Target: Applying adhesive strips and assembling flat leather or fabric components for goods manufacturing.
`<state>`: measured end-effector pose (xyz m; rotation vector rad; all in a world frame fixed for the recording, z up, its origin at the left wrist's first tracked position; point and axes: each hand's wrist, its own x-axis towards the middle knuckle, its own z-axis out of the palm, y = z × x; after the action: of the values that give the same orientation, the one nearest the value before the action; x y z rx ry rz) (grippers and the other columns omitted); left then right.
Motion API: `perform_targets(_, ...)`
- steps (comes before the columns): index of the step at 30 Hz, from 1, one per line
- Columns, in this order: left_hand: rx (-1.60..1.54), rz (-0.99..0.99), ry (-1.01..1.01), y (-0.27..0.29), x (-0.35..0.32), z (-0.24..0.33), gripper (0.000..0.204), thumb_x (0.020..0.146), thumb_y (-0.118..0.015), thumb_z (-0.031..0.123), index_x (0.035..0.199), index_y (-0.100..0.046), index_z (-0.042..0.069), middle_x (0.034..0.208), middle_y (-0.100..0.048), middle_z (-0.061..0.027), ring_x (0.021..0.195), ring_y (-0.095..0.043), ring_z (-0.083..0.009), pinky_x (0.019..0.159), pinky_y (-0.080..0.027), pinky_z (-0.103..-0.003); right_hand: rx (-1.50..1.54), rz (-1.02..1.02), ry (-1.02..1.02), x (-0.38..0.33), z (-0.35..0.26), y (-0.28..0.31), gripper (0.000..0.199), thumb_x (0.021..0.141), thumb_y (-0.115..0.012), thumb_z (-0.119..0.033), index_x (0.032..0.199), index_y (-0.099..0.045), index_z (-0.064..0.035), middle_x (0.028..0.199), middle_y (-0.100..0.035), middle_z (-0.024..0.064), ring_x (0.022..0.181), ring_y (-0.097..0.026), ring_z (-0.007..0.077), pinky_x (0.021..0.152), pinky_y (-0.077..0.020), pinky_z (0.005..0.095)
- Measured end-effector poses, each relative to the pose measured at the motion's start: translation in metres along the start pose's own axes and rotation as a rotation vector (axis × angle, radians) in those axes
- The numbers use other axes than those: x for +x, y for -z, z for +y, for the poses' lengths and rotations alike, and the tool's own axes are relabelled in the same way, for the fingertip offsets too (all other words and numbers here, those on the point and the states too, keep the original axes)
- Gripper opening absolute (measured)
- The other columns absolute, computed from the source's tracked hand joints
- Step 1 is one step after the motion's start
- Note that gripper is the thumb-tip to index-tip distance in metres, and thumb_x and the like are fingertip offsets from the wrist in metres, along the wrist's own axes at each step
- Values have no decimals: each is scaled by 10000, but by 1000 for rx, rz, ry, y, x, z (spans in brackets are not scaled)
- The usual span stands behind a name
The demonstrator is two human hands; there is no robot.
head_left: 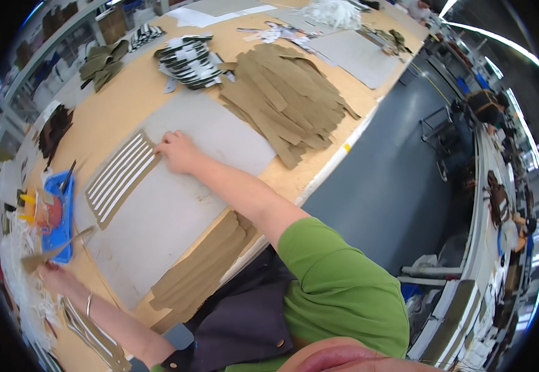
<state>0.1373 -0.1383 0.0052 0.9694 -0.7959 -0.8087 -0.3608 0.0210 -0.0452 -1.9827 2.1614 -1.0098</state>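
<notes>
Right hand at edge of striped olive-brown piece, left hand off by the tray

Olive-brown piece [131, 186] with white strips [119, 176] running lengthwise lies flat on grey board [176, 229], left of centre; one panel or several strips side by side, can't tell. Right hand [181, 152]: fingers bent, tips at the piece's upper right end; pressing or pinching, can't tell. Left hand [58, 278] is well apart, at a loose brown strip [53, 253]; grip unclear.

Doing it well, my judgement: steady that end with light fingertips, no dragging; keep white strips straight and evenly spaced; keep the loose strip from sweeping across them.

Farther out: blue tray [65, 211] with reddish container [48, 212] just left of board; big heap of brown strips [288, 93] beyond the right hand; smaller stack [204, 266] near the body, all on pale wooden tabletop [113, 106].
</notes>
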Motion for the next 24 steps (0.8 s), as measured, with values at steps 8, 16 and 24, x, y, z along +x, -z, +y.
perform_targets(8,851,-457,-874,-24,-179,87,168,992,-562,125,1080,-624,-5,971,-629,-124,847,-576,-220,729,-458,-329,940,-453,-150,-14,-135,61,538,856,-704,-373,1268,-526,-76,1050,-634,151,920,-638,270,795,-518,380)
perform_targets(16,1013,-1220,-646,-72,-318,64,223,818,-667,72,1037,-625,75,1102,-601,-95,1056,-554,-301,876,-422,-418,567,-457,-124,-84,-97,47,240,793,-652,-119,1027,-664,-68,789,-685,94,750,-667,211,693,-534,350)
perform_targets(24,1075,-1074,-554,-43,-257,64,217,823,-693,117,1033,-647,85,1117,-620,-101,1064,-575,-315,881,-452,-432,-184,-199,136,-126,-60,123,208,796,-731,-147,995,-693,-100,970,-653,104,955,-613,324,839,-507,405)
